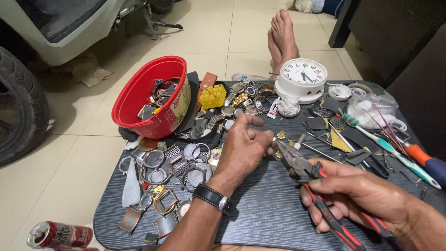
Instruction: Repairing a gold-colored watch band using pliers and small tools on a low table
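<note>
Overhead: one left hand (241,148) pinching a small gold part (280,135), right hand (357,195) grip closed round one pair of pliers (320,195).

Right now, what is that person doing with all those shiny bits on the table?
A person sits at a dark table strewn with watch cases and bands. Their right hand grips red-and-black pliers, whose tip reaches toward a small gold piece. The left hand, with a wristwatch on it, pinches that piece. A red bowl of parts and a white clock sit behind.

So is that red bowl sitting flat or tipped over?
Tipped: the red bowl leans on its side, its mouth facing up and left, watch parts inside.
</note>
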